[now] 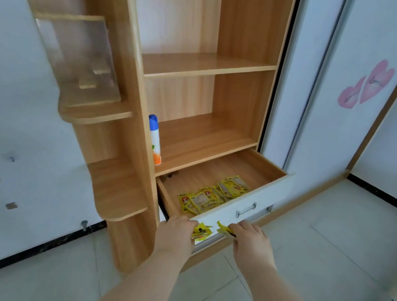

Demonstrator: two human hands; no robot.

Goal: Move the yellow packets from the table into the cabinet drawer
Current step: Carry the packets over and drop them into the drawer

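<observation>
Cabinet: tall light-wood cabinet with open shelves (pixel 209 67) fills the upper centre of the frame; nothing to handle there.
Drawer: your white-fronted wooden drawer with a metal bar handle (pixel 242 208) stands pulled open at lower centre, its front just above both hands.
Stowed packets: a row of flat yellow foil packets (pixel 212 196) already lies on the drawer floor against the front wall.
Left hand: your left hand (pixel 178 234) is closed on one yellow packet with dark print (pixel 201 232), held in front of the drawer face.
Right hand: your right hand (pixel 249 240) pinches a crumpled yellow packet (pixel 224 230) between fingertips.
Handling: judged light, thin, limp and slick; grip by an edge seam, lift over the front wall, release low.
Hidden: the table is out of frame, so the remaining count is unknown; print is too blurred to read; palms hide how many packets each hand carries; the drawer's back is shadowed.
Small item: white spray can with a blue cap (pixel 155 143) stands on the shelf above the drawer, left side.
</observation>
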